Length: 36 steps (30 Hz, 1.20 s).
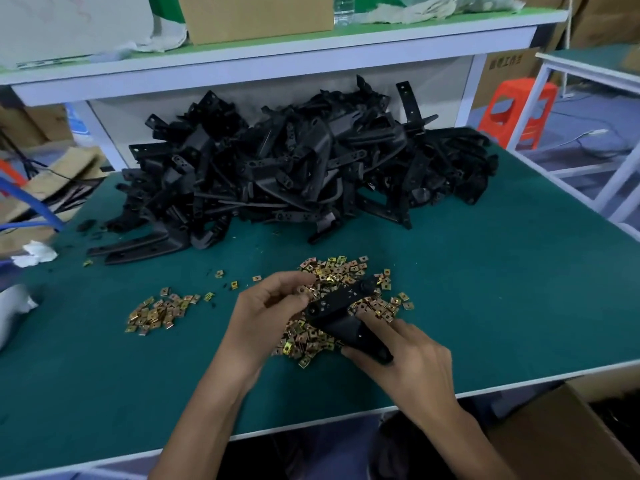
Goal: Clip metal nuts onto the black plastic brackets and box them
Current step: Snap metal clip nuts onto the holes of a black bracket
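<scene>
Fingers (294,278) of the left hand (266,306) curl around the upper end of a black bracket (337,306) just below the middle of the frame. We cannot tell whether they also pinch a nut against it. The right hand (412,358) grips the bracket's lower end, with the thumb underneath and the forefinger lying along the top. We see the bracket held tilted just above the main pile of nuts (346,271) on the green table (502,271). A smaller pile of nuts (159,311) lies well apart at centre left. Across the upper middle sprawls the heap of brackets (294,168). At lower right we find a cardboard box (561,441) below the table edge.
</scene>
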Each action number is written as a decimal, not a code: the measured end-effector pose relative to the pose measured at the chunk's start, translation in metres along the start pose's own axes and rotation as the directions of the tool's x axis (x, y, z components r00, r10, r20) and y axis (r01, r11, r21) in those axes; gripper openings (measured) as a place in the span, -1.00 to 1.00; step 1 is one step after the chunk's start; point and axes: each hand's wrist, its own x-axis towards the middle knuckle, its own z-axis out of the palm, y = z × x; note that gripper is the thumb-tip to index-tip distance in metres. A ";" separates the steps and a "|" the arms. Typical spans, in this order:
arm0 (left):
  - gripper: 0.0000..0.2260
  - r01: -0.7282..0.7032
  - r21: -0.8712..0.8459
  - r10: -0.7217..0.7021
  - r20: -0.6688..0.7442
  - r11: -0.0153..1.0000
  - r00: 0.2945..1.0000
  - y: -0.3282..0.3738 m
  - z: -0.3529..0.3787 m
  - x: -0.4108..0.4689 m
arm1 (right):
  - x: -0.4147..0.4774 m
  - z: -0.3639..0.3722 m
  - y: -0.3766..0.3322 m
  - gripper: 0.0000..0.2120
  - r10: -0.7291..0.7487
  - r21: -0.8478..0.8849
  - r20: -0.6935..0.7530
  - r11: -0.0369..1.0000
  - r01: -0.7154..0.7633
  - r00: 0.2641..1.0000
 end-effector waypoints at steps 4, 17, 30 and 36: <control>-0.69 0.038 -0.005 -0.038 -0.010 0.999 0.999 0.005 0.001 0.000 | 0.000 0.000 0.000 -0.53 -0.034 0.017 0.005 0.999 0.034 0.999; -0.83 0.077 0.139 -0.071 -0.049 0.987 0.996 0.000 0.003 -0.004 | 0.000 -0.003 -0.001 -0.51 -0.065 0.008 0.054 0.998 0.065 0.996; -0.79 -0.143 0.556 0.217 -0.069 0.819 0.974 -0.026 0.019 -0.020 | 0.000 -0.001 0.000 -0.54 -0.025 -0.021 0.084 0.999 0.027 0.996; -0.80 -0.118 0.477 0.109 0.047 0.871 0.993 -0.023 -0.003 0.022 | 0.002 0.001 -0.001 -0.51 0.023 -0.013 0.037 1.000 -0.022 0.999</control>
